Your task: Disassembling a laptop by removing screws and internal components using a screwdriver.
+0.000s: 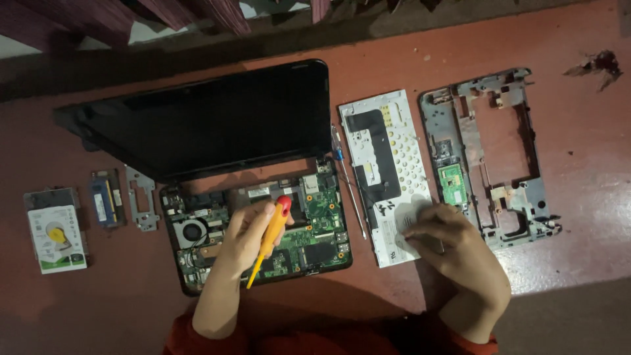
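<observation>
Our left hand [246, 236] is closed around a yellow screwdriver [271, 240] with a red cap, fingers wrapped on the handle. The tool's long axis runs on a slant, cap up and away from us, tip down toward the near edge of the laptop base [259, 227]. The hand and tool sit right over the bare motherboard [315, 223] in that base, with the fan [192, 231] just to the hand's left.

Our right hand [447, 240] rests with fingers bent and pressed down on the near end of the white keyboard plate [388, 171], which lies face down, long axis running away from us. A thin second screwdriver [348, 181] lies between the plate and the base, parallel to the plate.

The base holds the board, fan and small chips; the screen [204, 118] is folded back behind it. Right of the plate lies the grey top frame [490, 158], gutted but for a green board. Toward the floor's left edge lie a drive [56, 236], a memory stick [105, 198] and a metal bracket [142, 197].
</observation>
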